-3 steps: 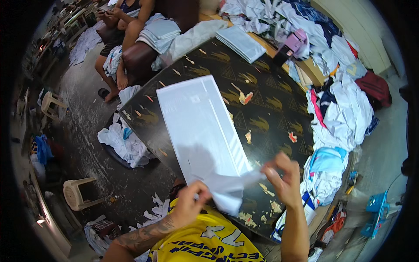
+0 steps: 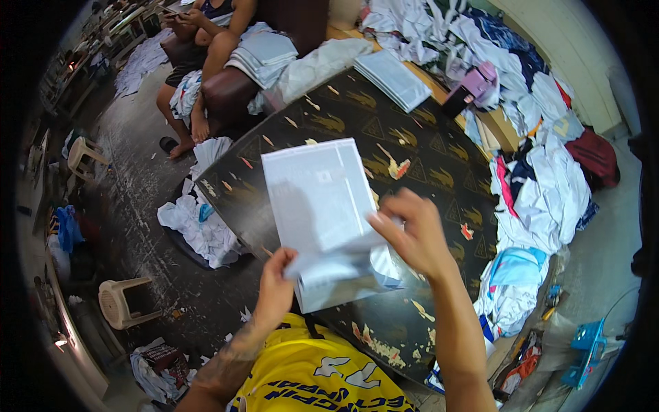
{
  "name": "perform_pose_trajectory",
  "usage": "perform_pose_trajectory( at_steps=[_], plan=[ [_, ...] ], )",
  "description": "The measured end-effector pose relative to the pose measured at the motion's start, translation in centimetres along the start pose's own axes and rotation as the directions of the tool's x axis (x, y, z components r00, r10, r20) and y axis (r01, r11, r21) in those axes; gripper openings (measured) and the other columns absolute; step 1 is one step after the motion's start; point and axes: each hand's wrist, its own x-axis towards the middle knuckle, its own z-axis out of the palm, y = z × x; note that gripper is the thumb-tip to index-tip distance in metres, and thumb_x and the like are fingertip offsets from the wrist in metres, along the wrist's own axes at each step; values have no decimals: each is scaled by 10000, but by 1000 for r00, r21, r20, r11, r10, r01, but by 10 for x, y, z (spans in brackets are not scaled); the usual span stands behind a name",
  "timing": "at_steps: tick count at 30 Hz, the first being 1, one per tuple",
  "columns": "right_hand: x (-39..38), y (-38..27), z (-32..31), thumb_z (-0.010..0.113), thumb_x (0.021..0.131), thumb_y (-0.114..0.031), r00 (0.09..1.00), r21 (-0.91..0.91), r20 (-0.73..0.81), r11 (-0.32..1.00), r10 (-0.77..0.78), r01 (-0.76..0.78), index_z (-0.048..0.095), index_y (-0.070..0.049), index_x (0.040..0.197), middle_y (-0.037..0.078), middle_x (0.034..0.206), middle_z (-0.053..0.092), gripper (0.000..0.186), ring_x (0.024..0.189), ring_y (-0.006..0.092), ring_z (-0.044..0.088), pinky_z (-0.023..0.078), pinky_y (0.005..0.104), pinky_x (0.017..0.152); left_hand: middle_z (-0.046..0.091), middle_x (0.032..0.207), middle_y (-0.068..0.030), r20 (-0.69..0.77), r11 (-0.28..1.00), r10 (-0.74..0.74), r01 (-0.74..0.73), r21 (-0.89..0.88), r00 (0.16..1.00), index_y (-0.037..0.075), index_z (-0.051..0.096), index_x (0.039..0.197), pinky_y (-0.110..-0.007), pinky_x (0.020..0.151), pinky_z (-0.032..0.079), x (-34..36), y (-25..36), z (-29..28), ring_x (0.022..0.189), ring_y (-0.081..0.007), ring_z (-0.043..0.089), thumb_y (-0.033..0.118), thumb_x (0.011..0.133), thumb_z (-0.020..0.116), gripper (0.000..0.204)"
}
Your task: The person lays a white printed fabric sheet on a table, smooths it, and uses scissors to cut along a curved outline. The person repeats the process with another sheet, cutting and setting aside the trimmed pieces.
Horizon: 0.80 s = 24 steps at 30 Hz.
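Note:
A flat white rectangular piece [image 2: 312, 199], which looks like a folded garment in glossy plastic, lies lengthwise on the dark table in front of me. Its near part is doubled back in a blurred fold running across it. My left hand [image 2: 276, 275] pinches the fold at its left edge. At the right edge my right hand [image 2: 412, 230] is closed, thumb against the curled fingers, on the other end of the fold; the fingertips are partly hidden. Below the fold, a shiny greyish layer reaches toward my yellow shirt.
The dark patterned table [image 2: 439, 185] has peeled patches. Flat white packets [image 2: 392, 79] lie at its far edge, near a purple-and-black bottle [image 2: 473, 86]. White clothes [image 2: 542, 199] are heaped on the right. A seated person [image 2: 206, 75] is at far left; a plastic stool [image 2: 123, 302] stands nearer.
The near end of the white piece has been brought up and away from me, so the piece looks shorter. Both hands moved farther from my body, the right also leftward.

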Motion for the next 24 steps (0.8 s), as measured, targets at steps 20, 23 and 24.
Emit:
perform_pose_trajectory(
  at_steps=[20, 23, 24],
  plan=[
    [-161, 145, 135, 838, 940, -322, 137, 671, 193, -29, 971, -741, 719, -27, 913, 39, 717, 659, 319, 594, 133, 631, 461, 321, 524, 633, 1119, -117, 761, 327, 88, -741, 587, 642, 89, 691, 1060, -543, 1001, 407, 63, -46, -44, 1119, -322, 578, 393, 869, 837, 387],
    [-151, 142, 155, 841, 938, -298, 286, 558, 101, 184, 953, -809, 704, -28, 930, 47, 762, 686, 303, 574, 131, 627, 463, 300, 514, 611, 1083, -124, 683, 356, 58, -654, 667, 728, 69, 650, 989, -486, 967, 430, 10, -56, -43, 1093, -357, 571, 346, 890, 841, 351],
    [-138, 137, 160, 838, 942, -276, 328, 474, 24, 278, 945, -835, 697, -31, 939, 44, 775, 691, 283, 561, 126, 613, 454, 286, 507, 606, 1071, -127, 636, 342, 51, -611, 714, 770, 66, 642, 989, -477, 964, 432, 4, -52, -43, 1088, -357, 572, 322, 901, 835, 332]
  ],
)
